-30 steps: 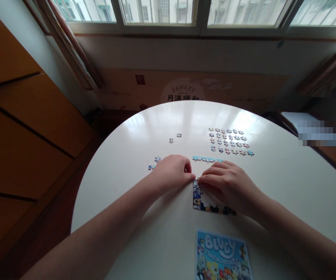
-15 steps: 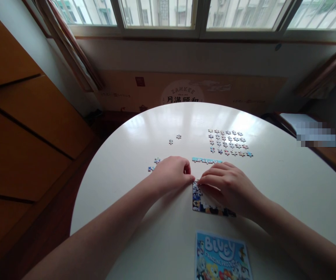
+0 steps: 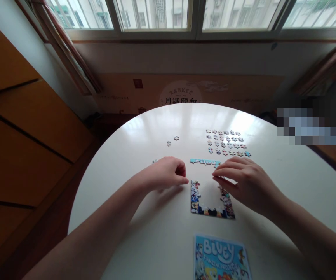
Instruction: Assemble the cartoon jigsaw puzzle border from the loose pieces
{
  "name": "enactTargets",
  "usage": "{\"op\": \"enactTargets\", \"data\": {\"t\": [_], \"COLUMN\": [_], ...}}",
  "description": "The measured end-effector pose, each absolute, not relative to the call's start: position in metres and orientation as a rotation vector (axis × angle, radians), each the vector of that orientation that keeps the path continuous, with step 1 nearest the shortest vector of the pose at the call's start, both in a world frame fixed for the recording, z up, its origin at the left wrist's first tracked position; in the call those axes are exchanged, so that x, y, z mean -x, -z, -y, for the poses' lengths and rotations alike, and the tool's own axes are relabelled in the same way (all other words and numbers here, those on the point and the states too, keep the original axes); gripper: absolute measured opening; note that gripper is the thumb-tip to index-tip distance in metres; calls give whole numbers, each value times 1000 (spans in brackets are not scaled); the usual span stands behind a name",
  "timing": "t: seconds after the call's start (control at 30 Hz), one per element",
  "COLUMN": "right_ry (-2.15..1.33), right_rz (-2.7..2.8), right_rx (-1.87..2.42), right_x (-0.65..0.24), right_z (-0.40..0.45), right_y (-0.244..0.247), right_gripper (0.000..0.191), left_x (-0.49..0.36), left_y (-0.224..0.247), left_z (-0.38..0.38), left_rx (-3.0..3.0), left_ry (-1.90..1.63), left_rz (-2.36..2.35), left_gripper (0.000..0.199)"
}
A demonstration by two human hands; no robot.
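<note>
Left hand (image 3: 168,173) and right hand (image 3: 245,179) are both held low over the white counter (image 3: 112,167), on either side of the puzzle (image 3: 195,194). The left is curled, its thumb and forefinger brought near each other just beside the upper left end of the puzzle; whether anything is held there cannot be told. The right is set narrow, with fingertips and thumb drawn close together above the upper right part, which is partly covered; whether a piece is pinched cannot be told either.

The puzzle is laid flat at the middle of the counter, joined along its left, near and right sides, with bare counter left showing inside. A blue strip (image 3: 205,161) is placed beyond it, and a gap is left between the strip and the left side.

Loose pieces (image 3: 232,153) are set out in four rows farther off to the right. Two more are placed apart on the far left, and another is partly hidden behind the left hand. A blue card (image 3: 221,256) marked "Bluey" is laid nearest the viewer, cut off by the lower edge of view.
</note>
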State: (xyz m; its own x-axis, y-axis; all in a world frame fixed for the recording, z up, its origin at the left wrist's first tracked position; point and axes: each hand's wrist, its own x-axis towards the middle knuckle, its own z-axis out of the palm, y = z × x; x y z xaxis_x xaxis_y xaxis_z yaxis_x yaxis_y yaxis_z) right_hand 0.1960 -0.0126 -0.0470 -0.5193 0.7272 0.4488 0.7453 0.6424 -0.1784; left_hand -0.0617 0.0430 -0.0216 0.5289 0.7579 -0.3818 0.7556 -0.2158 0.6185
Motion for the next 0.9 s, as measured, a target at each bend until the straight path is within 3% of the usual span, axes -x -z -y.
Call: {"op": "enactTargets", "data": {"t": [0.5, 0.9], "right_ry": [118, 189], "right_rz": [2065, 1903], "right_rx": [1091, 1063], "right_x": [-210, -215], "right_z": [4, -7], "right_y": [44, 56], "right_gripper": [10, 6], "left_x": [64, 61], "left_y": [21, 24], "left_z": [-43, -48], "left_rx": [-2187, -2425], "left_ry": [-38, -451], "left_rz": [-1178, -1142], "left_gripper": [17, 16]}}
